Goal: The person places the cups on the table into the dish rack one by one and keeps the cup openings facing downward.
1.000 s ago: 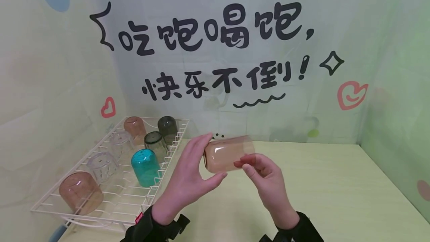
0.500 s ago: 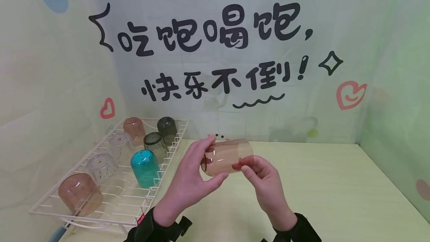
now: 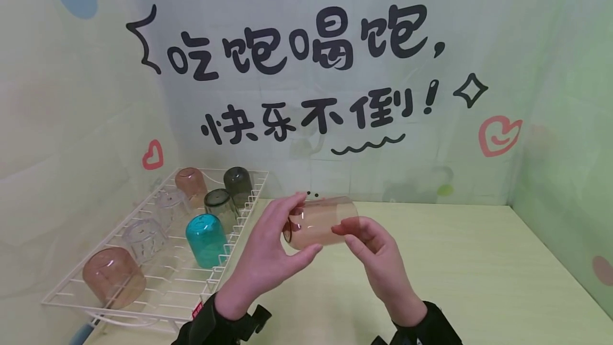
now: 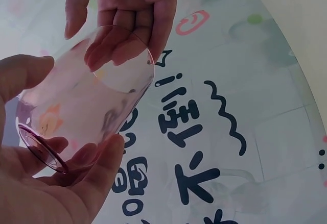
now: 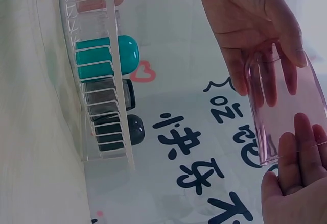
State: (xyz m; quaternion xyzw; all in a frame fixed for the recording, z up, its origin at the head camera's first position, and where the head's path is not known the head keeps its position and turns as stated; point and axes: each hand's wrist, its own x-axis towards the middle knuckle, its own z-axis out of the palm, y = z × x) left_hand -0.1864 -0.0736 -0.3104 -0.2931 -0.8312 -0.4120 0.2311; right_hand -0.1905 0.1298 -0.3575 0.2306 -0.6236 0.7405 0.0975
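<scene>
A transparent pink drinking glass point(image 3: 318, 222) is held sideways above the table, its base to the left and its open mouth to the right. My left hand point(image 3: 265, 254) holds the base end, with the thumb on the near side and the fingers around the far side. At the mouth, my right hand point(image 3: 383, 265) pinches the rim, fingertips inside and thumb outside. Through the clear wall of the glass point(image 4: 66, 99) in the left wrist view, the right fingertips show near the rim. The left fingers show behind the base end in the right wrist view.
On the left stands a white wire rack point(image 5: 120, 91) bearing upside-down glasses: a teal one point(image 3: 206, 241), pink ones such as the front one point(image 3: 114, 276), clear ones and dark grey ones. A printed cloth point(image 3: 479, 41) hangs behind the pale table point(image 3: 479, 260).
My left fingers have closed in around the base of the glass. The glass has shifted slightly left, and my right fingertips reach a bit further inside its mouth.
</scene>
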